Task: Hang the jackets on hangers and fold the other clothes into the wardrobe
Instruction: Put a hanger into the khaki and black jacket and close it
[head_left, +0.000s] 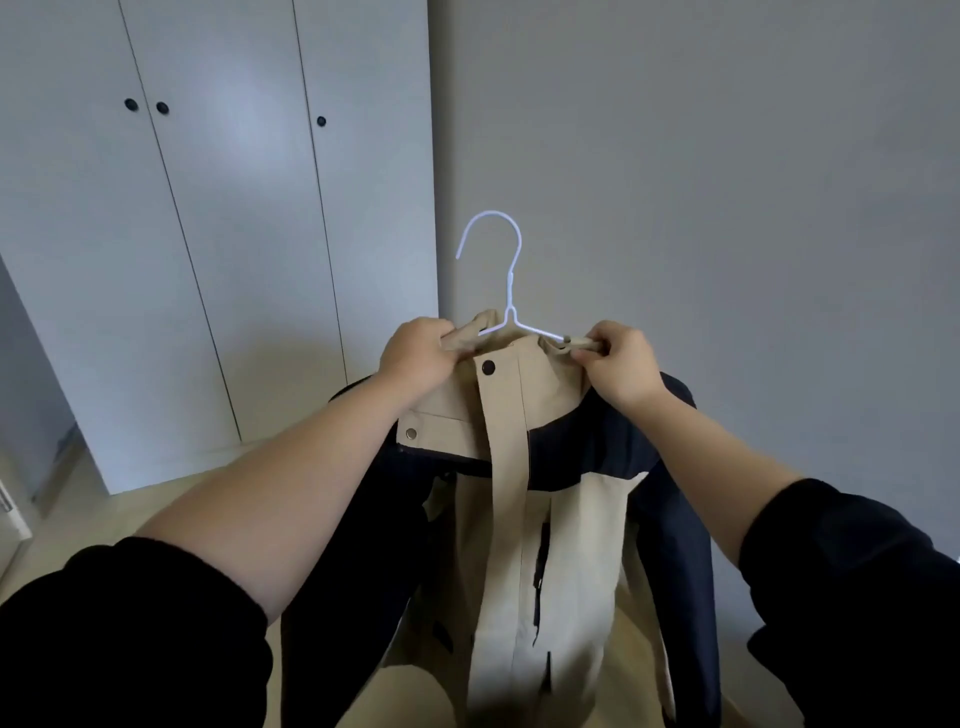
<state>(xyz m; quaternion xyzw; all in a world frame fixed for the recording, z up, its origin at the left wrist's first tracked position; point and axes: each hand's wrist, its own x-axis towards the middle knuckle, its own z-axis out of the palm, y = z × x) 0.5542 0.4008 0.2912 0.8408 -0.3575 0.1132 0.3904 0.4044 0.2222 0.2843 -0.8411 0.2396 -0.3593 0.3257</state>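
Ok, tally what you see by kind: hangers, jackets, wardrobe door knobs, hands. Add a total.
Hanger: 1
Jacket: 1
Door knobs: 3
Hands: 2
Total: 7

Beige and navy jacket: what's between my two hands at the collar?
In the head view, between the left hand and right hand lie the thin white wire hanger and the jacket's beige collar with a dark snap button.
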